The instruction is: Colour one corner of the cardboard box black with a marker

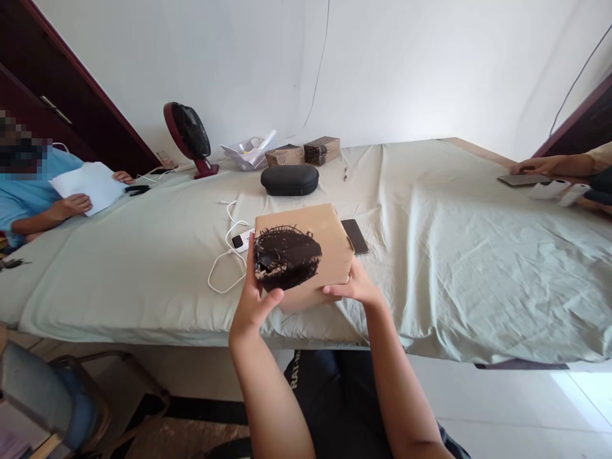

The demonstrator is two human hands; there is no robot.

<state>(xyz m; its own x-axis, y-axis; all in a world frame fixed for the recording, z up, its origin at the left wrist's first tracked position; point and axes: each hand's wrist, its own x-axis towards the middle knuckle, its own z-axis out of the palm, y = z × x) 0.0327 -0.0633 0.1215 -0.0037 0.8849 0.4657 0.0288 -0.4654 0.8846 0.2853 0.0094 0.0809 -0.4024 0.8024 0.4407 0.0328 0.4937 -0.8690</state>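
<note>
A brown cardboard box (332,245) with a large black scribbled patch on its top and left corner is between my two hands, near the table's front edge. My left hand (255,290) grips its left side, the thumb at the near face. On the right corner, my right hand (356,284) closes round the box with the thumb along the near side. Behind the box's right edge lies a dark flat phone-like object (355,236). A small white device (243,240) with a white cable (213,271) rests close to my left fingers. The box's underside is hidden.
A black zip case (289,180) lies farther back, before two cardboard boxes (322,150) and a clear plastic bag (248,152). A fan (194,137) stands at back left. One person holds white paper (90,185) at left; another person's hand (533,167) is at right.
</note>
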